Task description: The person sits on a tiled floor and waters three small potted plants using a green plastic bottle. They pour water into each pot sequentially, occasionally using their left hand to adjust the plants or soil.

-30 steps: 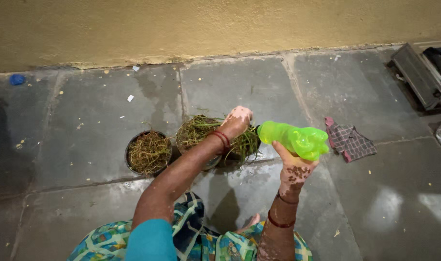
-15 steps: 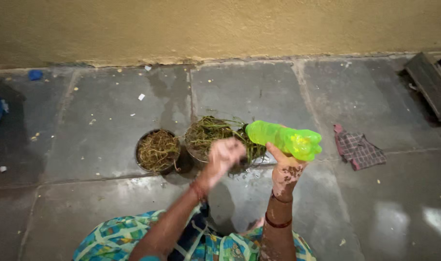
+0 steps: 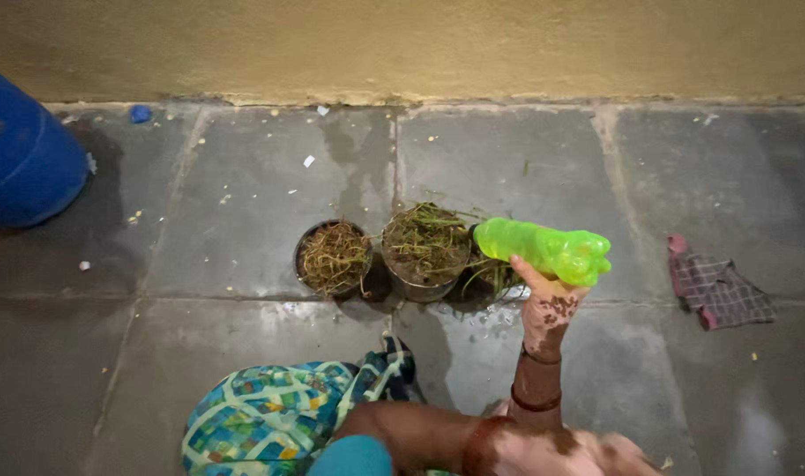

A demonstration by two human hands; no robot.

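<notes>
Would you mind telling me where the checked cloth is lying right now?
In the head view, the checked cloth lies flat on the stone floor at the far right, beyond the green bottle that the right hand holds up.

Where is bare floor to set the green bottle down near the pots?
Bare stone slab lies between the right hand holding the green bottle and the checked cloth, and left of the small pot toward the blue drum. The pots, including the metal pot, stand crowded together.
</notes>
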